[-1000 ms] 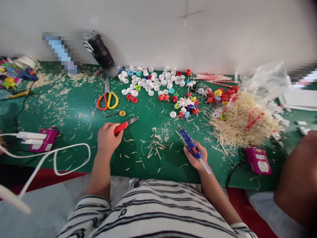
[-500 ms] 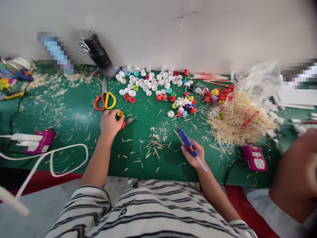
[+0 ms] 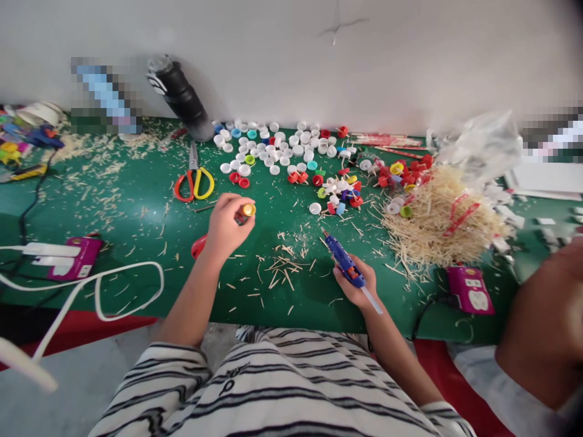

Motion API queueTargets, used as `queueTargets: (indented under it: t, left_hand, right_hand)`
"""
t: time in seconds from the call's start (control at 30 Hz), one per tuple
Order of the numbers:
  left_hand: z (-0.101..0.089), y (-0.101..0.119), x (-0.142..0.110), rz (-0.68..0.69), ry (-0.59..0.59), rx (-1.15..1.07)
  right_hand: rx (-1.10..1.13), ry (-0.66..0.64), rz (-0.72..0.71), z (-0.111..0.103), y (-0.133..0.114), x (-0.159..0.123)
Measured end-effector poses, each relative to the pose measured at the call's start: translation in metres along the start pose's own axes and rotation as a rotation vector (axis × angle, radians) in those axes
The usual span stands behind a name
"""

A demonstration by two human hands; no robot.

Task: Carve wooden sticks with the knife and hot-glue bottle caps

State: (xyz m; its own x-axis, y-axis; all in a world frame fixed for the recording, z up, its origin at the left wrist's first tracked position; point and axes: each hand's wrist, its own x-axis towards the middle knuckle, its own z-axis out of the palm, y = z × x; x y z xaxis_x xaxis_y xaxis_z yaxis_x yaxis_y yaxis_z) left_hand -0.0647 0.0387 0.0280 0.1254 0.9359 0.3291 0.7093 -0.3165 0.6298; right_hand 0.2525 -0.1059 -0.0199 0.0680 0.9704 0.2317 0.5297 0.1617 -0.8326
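Note:
My left hand point(image 3: 226, 227) is closed on a small yellow bottle cap point(image 3: 248, 209), which shows between thumb and fingertips above the table. Partly hidden behind that wrist is the red handle point(image 3: 199, 246) of a knife; its blade is out of sight. My right hand point(image 3: 357, 285) grips a blue glue gun point(image 3: 345, 261), nozzle pointing away from me. A clear glue stick point(image 3: 372, 300) sticks out of its back end. Scissors point(image 3: 194, 176) with red and yellow handles lie beyond my left hand, near a thin stick point(image 3: 206, 207).
White and coloured bottle caps point(image 3: 285, 149) spread along the back. At right are a heap of thin wooden sticks point(image 3: 449, 224), a plastic bag point(image 3: 483, 145), a magenta power box point(image 3: 470, 290) and another person's arm point(image 3: 542, 328). A black bottle point(image 3: 180, 97) and white cable point(image 3: 130, 267) are leftward.
My left hand has let go of the red-handled knife, picked up the yellow cap from the table and moved it to the right. My right hand keeps the glue gun nearly still.

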Motion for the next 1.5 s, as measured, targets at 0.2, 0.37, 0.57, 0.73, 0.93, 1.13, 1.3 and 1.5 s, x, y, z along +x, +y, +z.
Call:
queueTargets:
  t: [0.2,0.37,0.57,0.73,0.93,1.13,1.3,1.5]
  left_hand:
    - [0.015,0.048,-0.001,-0.064,-0.251,-0.499]
    - [0.039,0.062,-0.007,-0.127,-0.450,-0.652]
    - [0.049,0.072,-0.016,-0.095,-0.573,-0.580]
    - [0.050,0.072,-0.020,-0.175,-0.577,-0.743]
    - [0.050,0.073,-0.023,-0.225,-0.591,-0.849]
    - [0.053,0.073,-0.027,-0.302,-0.586,-0.946]
    - [0.057,0.075,-0.027,-0.363,-0.538,-1.043]
    - [0.061,0.077,-0.030,-0.374,-0.541,-1.082]
  right_hand:
    - [0.052,-0.024,-0.071,-0.002,-0.001,-0.001]
    - [0.088,-0.038,-0.055,-0.004,0.001,-0.003]
    - [0.138,-0.121,-0.105,-0.008,-0.004,0.002]
    - [0.151,-0.136,-0.124,-0.009,-0.004,0.004]
    - [0.181,-0.152,-0.035,-0.009,0.001,0.001]
    - [0.166,-0.164,-0.038,-0.009,0.003,0.000]
    - [0.162,-0.168,-0.100,-0.009,0.004,0.000]
    - [0.118,-0.205,-0.132,-0.010,0.006,0.002]
